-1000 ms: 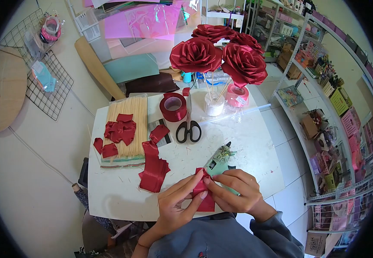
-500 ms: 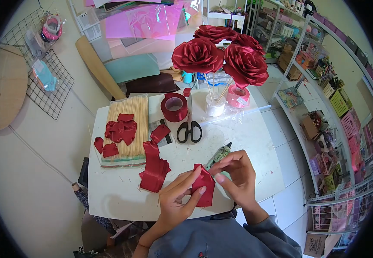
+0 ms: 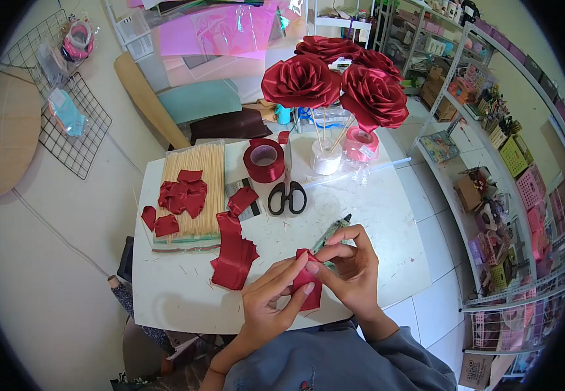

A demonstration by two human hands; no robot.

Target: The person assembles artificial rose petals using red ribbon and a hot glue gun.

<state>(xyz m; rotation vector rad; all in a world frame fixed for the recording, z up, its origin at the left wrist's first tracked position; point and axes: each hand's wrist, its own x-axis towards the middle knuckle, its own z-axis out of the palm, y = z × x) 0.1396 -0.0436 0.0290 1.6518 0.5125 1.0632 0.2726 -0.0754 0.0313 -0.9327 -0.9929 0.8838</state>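
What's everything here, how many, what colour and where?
Table: 1, white, centre
Pot: 1, white, table's back
Roses: 4, red, above pot
Pink roll: 1, pink, beside pot
Red roll: 1, red, left of pot
Scissors: 1, black, middle
Sticks: many, tan, table's left
Loose ribbon: several, red, on and by sticks
Ribbon stack: 1, red, right of sticks
Held ribbon: 1, red, table's front
Glue gun: 1, green, beyond held ribbon, partly hidden
Sheets: several, pink, teal, back
Oval board: 1, tan, far left
Wire grids: 2, black, left
Shelves: several, grey, right
Baskets: several, green and pink, on shelves
Shelf bits: uncounted, mixed, too small
Shirt: 1, grey, bottom
Left hand: 1, on held ribbon
Right hand: 1, at held ribbon
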